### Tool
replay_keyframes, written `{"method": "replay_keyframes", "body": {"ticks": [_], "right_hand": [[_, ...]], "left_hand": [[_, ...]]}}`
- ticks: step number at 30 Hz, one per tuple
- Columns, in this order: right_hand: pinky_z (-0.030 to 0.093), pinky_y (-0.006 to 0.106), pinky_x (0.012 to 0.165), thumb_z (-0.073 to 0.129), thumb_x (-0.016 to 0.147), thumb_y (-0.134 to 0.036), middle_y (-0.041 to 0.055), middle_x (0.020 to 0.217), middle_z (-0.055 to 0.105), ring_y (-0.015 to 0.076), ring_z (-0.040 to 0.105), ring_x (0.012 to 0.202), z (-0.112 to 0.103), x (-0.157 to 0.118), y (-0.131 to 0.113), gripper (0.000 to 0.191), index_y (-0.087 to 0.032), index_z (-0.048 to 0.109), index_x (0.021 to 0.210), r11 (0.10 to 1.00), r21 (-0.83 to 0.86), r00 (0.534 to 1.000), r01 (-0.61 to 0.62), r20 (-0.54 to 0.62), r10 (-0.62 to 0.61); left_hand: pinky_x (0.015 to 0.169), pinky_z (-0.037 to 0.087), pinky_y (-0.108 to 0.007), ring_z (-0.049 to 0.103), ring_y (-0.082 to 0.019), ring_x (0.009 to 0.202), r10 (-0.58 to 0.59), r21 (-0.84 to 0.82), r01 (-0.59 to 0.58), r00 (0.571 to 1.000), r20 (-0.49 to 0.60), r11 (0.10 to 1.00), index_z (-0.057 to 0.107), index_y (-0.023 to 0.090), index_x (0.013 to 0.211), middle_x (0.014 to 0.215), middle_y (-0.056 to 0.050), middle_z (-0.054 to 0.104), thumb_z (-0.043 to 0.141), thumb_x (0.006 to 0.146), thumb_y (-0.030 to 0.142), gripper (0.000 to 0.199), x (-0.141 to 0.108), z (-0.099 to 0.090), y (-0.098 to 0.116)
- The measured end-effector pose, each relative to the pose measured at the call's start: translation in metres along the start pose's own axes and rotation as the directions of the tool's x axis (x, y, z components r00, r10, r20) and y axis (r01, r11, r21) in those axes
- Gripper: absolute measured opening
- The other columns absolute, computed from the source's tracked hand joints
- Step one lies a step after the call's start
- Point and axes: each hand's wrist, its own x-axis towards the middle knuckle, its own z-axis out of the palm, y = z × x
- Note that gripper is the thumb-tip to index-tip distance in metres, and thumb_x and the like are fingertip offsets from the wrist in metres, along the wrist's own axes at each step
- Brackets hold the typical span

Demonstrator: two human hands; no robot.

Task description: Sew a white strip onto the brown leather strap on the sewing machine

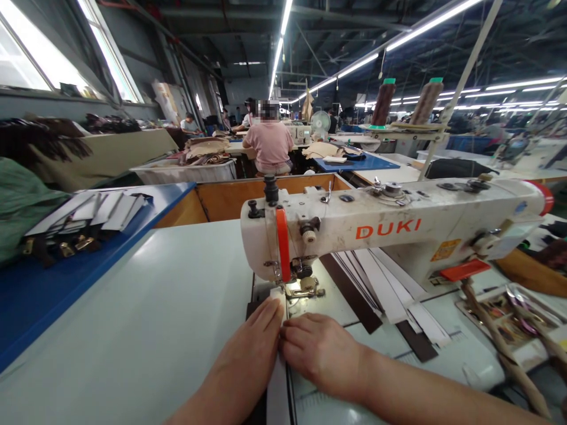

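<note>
White strip (277, 394) under left fingers (264, 313)

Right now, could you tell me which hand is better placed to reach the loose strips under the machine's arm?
Probably the right. The right hand is nearer the loose strips. The left hand rests on the strip by the needle and would likely have to reach past the right.

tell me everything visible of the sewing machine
The sewing machine, off-white, smudged, apparently painted metal, stands upright on the pale table. Its arm bears orange DUKI lettering; its head has dark knobs and an orange-red bar; its right end is red. A white strip under the left hand reaches its lit needle area.
</note>
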Motion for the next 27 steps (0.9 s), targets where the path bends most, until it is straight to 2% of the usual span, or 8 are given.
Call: {"method": "replay_keyframes", "body": {"ticks": [4,9,11,14,19,27], "right_hand": [[0.049,0.031,0.072,0.055,0.089,-0.021,0.0026,0.081,0.062,0.0178,0.056,0.080,-0.0007,0.0003,0.0007,0.013,-0.016,0.056,0.077,1.000,0.009,1.000,-0.007,-0.015,0.007],[0.050,0.031,0.073,0.056,0.089,-0.022,0.0035,0.087,0.064,0.0183,0.057,0.083,-0.0013,0.0008,0.0035,0.011,-0.016,0.056,0.080,1.000,0.011,1.000,-0.024,-0.003,0.024],[0.050,0.031,0.074,0.056,0.090,-0.022,0.0038,0.090,0.064,0.0182,0.057,0.084,-0.0015,0.0013,0.0041,0.011,-0.016,0.056,0.081,0.999,0.009,1.000,-0.031,-0.002,0.031],[0.049,0.031,0.073,0.055,0.090,-0.021,0.0037,0.087,0.064,0.0181,0.058,0.083,-0.0023,0.0019,0.0044,0.012,-0.015,0.056,0.079,0.999,0.010,0.999,-0.033,-0.003,0.033],[0.049,0.031,0.072,0.052,0.091,-0.020,0.0037,0.085,0.064,0.0182,0.058,0.083,-0.0037,0.0031,0.0050,0.015,-0.016,0.056,0.078,0.999,0.018,0.999,-0.033,-0.012,0.034],[0.048,0.031,0.071,0.052,0.092,-0.022,0.0024,0.082,0.062,0.0179,0.057,0.080,-0.0006,0.0026,0.0076,0.016,-0.016,0.055,0.077,0.999,0.016,0.999,-0.041,-0.016,0.041]], "left_hand": [[0.098,0.051,-0.039,0.059,-0.026,0.113,0.029,-0.032,-0.029,0.999,-0.014,0.999,0.055,0.003,0.119,0.117,-0.017,0.064,0.031,0.081,0.003,0.045,-0.0001,0.0022,-0.0019],[0.100,0.051,-0.038,0.057,-0.023,0.117,-0.030,-0.123,0.034,0.999,0.037,0.992,0.053,0.009,0.125,0.121,-0.014,0.063,0.030,0.084,0.003,0.047,0.0019,0.0036,-0.0046],[0.101,0.051,-0.039,0.058,-0.023,0.116,-0.051,-0.155,0.053,0.999,0.016,0.986,0.054,0.008,0.123,0.120,-0.014,0.063,0.031,0.086,0.004,0.044,0.0033,0.0026,-0.0045],[0.098,0.052,-0.037,0.061,-0.022,0.112,-0.071,-0.151,0.065,0.997,-0.034,0.986,0.055,0.007,0.120,0.117,-0.014,0.065,0.031,0.088,0.006,0.040,0.0052,0.0002,-0.0039],[0.093,0.056,-0.036,0.063,-0.023,0.107,-0.044,-0.100,0.039,0.998,-0.052,0.994,0.057,0.005,0.114,0.114,-0.015,0.066,0.029,0.089,0.006,0.039,0.0063,-0.0025,-0.0040],[0.100,0.052,-0.041,0.059,-0.024,0.114,-0.066,-0.202,0.063,0.998,-0.006,0.977,0.055,0.005,0.120,0.119,-0.017,0.063,0.030,0.091,0.009,0.039,0.0058,-0.0003,-0.0061]]}}
